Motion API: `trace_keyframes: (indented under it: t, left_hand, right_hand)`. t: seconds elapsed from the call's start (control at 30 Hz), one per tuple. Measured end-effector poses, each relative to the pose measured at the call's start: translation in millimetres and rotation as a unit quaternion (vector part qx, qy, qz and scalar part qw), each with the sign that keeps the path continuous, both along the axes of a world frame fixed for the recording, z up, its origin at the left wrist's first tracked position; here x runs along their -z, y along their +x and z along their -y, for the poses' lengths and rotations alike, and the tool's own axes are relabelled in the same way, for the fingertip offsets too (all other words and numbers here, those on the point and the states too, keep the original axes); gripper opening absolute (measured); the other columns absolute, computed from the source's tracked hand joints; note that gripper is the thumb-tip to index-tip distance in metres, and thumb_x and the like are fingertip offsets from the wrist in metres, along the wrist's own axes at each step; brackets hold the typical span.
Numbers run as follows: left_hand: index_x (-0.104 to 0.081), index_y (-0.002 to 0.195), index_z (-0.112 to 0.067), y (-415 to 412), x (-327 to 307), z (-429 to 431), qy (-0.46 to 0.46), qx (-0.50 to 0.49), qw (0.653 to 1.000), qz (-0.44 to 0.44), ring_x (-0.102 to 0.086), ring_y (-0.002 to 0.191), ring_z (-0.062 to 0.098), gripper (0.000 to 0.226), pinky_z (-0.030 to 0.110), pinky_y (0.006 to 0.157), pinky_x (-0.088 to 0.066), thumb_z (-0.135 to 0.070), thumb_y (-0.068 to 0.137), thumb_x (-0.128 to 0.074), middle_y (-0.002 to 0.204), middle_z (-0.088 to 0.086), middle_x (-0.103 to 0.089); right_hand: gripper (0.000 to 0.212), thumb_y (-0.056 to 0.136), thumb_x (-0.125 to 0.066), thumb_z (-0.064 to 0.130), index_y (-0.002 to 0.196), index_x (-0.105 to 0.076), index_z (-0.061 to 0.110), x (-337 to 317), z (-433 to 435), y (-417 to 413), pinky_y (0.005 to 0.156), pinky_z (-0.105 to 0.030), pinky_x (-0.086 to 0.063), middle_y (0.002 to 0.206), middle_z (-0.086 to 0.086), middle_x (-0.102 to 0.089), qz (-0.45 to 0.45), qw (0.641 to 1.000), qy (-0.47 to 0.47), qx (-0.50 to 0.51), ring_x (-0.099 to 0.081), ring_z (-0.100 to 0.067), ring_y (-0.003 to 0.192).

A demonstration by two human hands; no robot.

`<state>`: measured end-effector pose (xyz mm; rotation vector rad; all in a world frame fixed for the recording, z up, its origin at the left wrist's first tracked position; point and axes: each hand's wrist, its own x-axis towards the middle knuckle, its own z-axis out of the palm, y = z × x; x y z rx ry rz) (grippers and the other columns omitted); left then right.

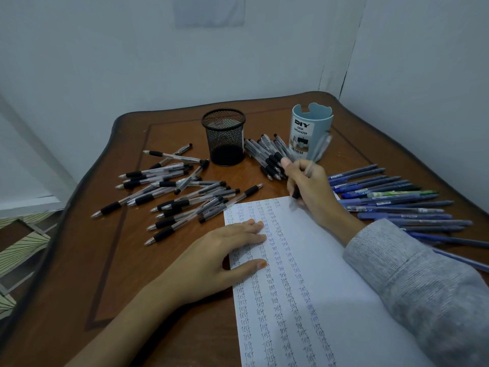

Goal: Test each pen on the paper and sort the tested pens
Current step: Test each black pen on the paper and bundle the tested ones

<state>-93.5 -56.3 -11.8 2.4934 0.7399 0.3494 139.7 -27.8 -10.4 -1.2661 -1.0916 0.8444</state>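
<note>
A white sheet of paper (325, 274) lies on the brown table, its left part filled with columns of the word "test". My left hand (225, 250) rests flat on the sheet's left edge, fingers straight. My right hand (311, 189) grips a clear pen with a black grip (304, 178), its tip down at the paper's top edge. Several black-grip pens (174, 197) lie scattered to the left. A smaller bunch of black-grip pens (267, 157) lies behind my right hand. Several blue pens (391, 202) lie in a row on the right.
A black mesh pen cup (225, 136) stands at the back centre. A light blue desk organizer cup (311, 131) stands to its right. The table's curved edge (60, 221) runs along the left, with tiled floor beyond. White walls close the back and right.
</note>
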Motion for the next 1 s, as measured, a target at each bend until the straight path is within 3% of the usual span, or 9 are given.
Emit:
trace_keyframes:
  t: [0.1, 0.23, 0.33, 0.43, 0.53, 0.63, 0.77, 1.0]
  left_hand:
    - [-0.042, 0.141, -0.036, 0, -1, 1, 0.010, -0.006, 0.999, -0.031, -0.016, 0.135, -0.018, 0.061, 0.007, 0.110, -0.016, -0.064, 0.087, -0.041, 0.151, -0.026, -0.027]
    - [-0.040, 0.142, -0.036, 1, -2, 1, 0.010, -0.008, 0.999, -0.042, -0.014, 0.135, -0.019, 0.061, 0.004, 0.108, -0.013, -0.063, 0.087, -0.040, 0.151, -0.027, -0.025]
    - [-0.040, 0.142, -0.036, 1, -3, 1, 0.014, -0.008, 0.999, -0.041, -0.014, 0.135, -0.019, 0.060, 0.003, 0.107, -0.012, -0.062, 0.088, -0.041, 0.150, -0.028, -0.025]
    - [-0.042, 0.142, -0.036, 0, -3, 1, 0.012, -0.008, 0.999, -0.036, -0.016, 0.135, -0.018, 0.060, 0.005, 0.109, -0.015, -0.062, 0.088, -0.041, 0.150, -0.026, -0.028]
    - [-0.043, 0.141, -0.036, 0, -3, 1, 0.010, -0.010, 0.999, -0.032, -0.017, 0.135, -0.018, 0.059, 0.005, 0.108, -0.015, -0.062, 0.088, -0.041, 0.149, -0.027, -0.029]
    - [-0.043, 0.140, -0.037, 0, -1, 0, 0.016, -0.009, 0.999, -0.033, -0.017, 0.134, -0.018, 0.059, 0.006, 0.109, -0.016, -0.064, 0.088, -0.041, 0.149, -0.027, -0.029]
    - [-0.043, 0.140, -0.038, -1, -1, 0, 0.023, -0.010, 0.999, -0.033, -0.017, 0.134, -0.018, 0.059, 0.005, 0.108, -0.016, -0.066, 0.088, -0.038, 0.149, -0.027, -0.029]
    - [-0.046, 0.138, -0.035, -1, -1, -1, 0.024, -0.015, 0.999, -0.023, -0.021, 0.134, -0.016, 0.059, 0.009, 0.110, -0.020, -0.064, 0.088, -0.038, 0.149, -0.024, -0.033]
  right_hand:
    - [0.033, 0.099, -0.041, 0.039, 0.103, -0.050, 0.007, 0, 2, -2, 0.043, -0.014, -0.035, 0.046, 0.001, -0.046, 0.048, 0.999, 0.012, 0.003, -0.039, -0.007, 0.037]
    - [0.030, 0.102, -0.041, 0.026, 0.119, -0.057, 0.007, 0, 3, 0, 0.041, -0.014, -0.034, 0.048, -0.007, -0.051, 0.043, 0.999, 0.014, -0.016, -0.040, -0.009, 0.034]
    - [0.031, 0.101, -0.045, 0.025, 0.127, -0.054, 0.013, -1, 3, -1, 0.039, -0.017, -0.032, 0.045, -0.001, -0.045, 0.025, 0.999, 0.014, -0.029, -0.037, -0.007, 0.035]
    - [0.041, 0.102, -0.033, 0.038, 0.121, -0.056, 0.011, -3, 4, 0, 0.037, -0.019, -0.029, 0.041, 0.004, -0.038, 0.002, 0.999, 0.012, -0.032, -0.030, -0.007, 0.036]
    - [0.038, 0.105, -0.029, 0.033, 0.107, -0.058, 0.009, -4, 4, 4, 0.037, -0.019, -0.028, 0.040, 0.005, -0.038, 0.005, 1.000, 0.010, -0.022, -0.030, -0.007, 0.035]
    - [0.038, 0.104, -0.032, 0.033, 0.104, -0.059, 0.006, -5, 5, 5, 0.039, -0.018, -0.030, 0.040, 0.005, -0.039, 0.020, 1.000, 0.010, -0.011, -0.031, -0.007, 0.035]
    - [0.044, 0.105, -0.023, 0.037, 0.098, -0.059, 0.011, -10, 5, 8, 0.041, -0.020, -0.030, 0.042, 0.004, -0.041, -0.029, 0.999, 0.002, -0.014, -0.032, -0.010, 0.039]
    - [0.037, 0.102, -0.038, 0.026, 0.087, -0.065, 0.006, -17, 6, 17, 0.038, -0.019, -0.028, 0.042, 0.001, -0.038, -0.064, 0.997, 0.020, 0.024, -0.030, -0.011, 0.038]
